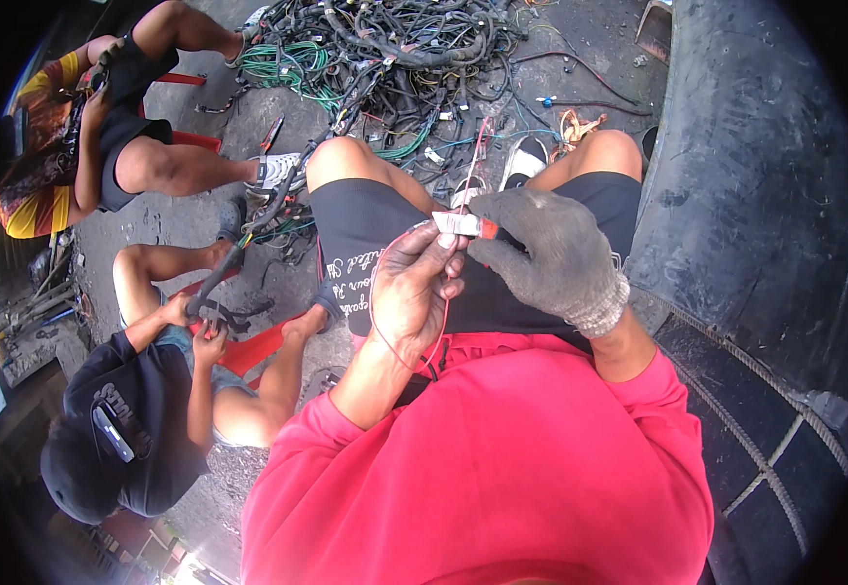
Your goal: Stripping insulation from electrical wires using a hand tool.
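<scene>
My bare left hand (412,288), its fingertips darkened, pinches a thin red wire (373,302). The wire loops down past my wrist, and a straight length rises beyond my fingers toward my shoes. My right hand (546,249), in a grey knit glove, is closed on a small flat tool (463,225) with a pale, blade-like end and an orange part. That pale end lies across the wire, against my left thumb and fingertips. The glove hides the rest of the tool.
A large tangled heap of wiring harnesses (404,49) covers the ground ahead. At left, one person (73,127) sits handling something dark; nearer, another (141,419) grips a thick black harness (249,239). A big dark rubber-like sheet (755,195) and ropes (736,424) stand at right.
</scene>
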Motion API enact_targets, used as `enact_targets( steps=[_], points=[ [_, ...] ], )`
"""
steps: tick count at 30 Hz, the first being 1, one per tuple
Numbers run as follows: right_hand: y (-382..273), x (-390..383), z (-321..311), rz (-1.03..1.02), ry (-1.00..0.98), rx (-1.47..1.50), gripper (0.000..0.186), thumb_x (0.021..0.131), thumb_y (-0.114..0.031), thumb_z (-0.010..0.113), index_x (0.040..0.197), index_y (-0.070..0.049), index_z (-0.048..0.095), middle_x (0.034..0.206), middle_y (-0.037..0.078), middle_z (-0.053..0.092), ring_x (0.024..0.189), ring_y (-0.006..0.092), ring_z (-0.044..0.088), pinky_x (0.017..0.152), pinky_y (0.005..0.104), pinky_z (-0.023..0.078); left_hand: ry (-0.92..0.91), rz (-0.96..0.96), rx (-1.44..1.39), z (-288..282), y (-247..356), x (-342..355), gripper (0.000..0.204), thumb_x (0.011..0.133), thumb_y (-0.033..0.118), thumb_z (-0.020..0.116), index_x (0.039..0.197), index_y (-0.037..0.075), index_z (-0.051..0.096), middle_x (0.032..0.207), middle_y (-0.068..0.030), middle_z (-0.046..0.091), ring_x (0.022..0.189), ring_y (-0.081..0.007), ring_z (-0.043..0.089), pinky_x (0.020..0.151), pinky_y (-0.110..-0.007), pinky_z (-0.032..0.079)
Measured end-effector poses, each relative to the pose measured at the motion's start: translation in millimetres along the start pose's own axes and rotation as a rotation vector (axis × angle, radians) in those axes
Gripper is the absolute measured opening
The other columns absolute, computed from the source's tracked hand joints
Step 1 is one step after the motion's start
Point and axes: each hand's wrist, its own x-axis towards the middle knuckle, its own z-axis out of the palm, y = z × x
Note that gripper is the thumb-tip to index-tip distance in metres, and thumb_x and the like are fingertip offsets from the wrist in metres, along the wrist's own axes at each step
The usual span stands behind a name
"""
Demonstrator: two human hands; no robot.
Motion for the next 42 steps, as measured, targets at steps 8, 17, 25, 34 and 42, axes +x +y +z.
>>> enact_targets(
  steps=[8,17,25,34,42],
  points=[
    [-3.5,-1.3,-2.5,0.076,-0.024,-0.057,0.022,0.076,-0.017,0.068,0.094,-0.007,0.063,0.076,0.009,0.062,0.068,0.0284,0.062,0.057,0.0365,0.048,0.025,0.030,-0.015,1.0,0.7,-1.6,0.016,0.090,0.002,0.055,0.106,0.000,0.060,0.087,-0.0056,0.061,0.064,-0.0073,0.050,0.048,-0.018,0.038],
    [35.3,10.1,-42.6,0.295,0.303,-0.276,0.025,0.077,-0.010,0.067,0.100,-0.001,0.064,0.078,0.013,0.064,0.066,0.0208,0.063,0.061,0.0303,0.048,0.057,-0.055,-0.004,3.2,2.7,-16.0,0.028,0.090,0.003,0.055,0.117,-0.005,0.054,0.086,-0.0066,0.056,0.064,-0.0054,0.045,0.044,-0.013,0.033],
    [-6.5,1.0,-33.7,0.226,0.015,-0.097,0.027,0.073,-0.010,0.070,0.098,-0.001,0.065,0.080,0.012,0.064,0.070,0.0215,0.064,0.063,0.0296,0.049,-0.034,-0.069,-0.072,1.7,8.6,-3.8,0.029,0.091,0.006,0.053,0.120,0.000,0.055,0.089,-0.0042,0.055,0.061,-0.0049,0.041,0.044,-0.015,0.031],
    [-4.1,-1.6,-0.2,0.012,-0.018,0.085,0.026,0.073,-0.013,0.070,0.096,-0.006,0.062,0.076,0.009,0.061,0.065,0.0281,0.062,0.057,0.0357,0.049,-0.049,-0.041,-0.087,1.4,9.0,-6.6,0.029,0.091,0.005,0.052,0.120,0.000,0.054,0.089,-0.0043,0.055,0.061,-0.0048,0.041,0.045,-0.015,0.030],
    [-4.1,-0.1,-0.2,-0.022,-0.004,0.038,0.028,0.071,-0.010,0.072,0.097,-0.005,0.063,0.073,0.009,0.061,0.061,0.0239,0.061,0.054,0.0326,0.047,-0.026,-0.039,-0.100,1.0,9.9,-8.3,0.027,0.091,0.004,0.053,0.117,0.000,0.056,0.089,-0.0054,0.056,0.059,-0.0050,0.042,0.044,-0.015,0.030]
  ],
)
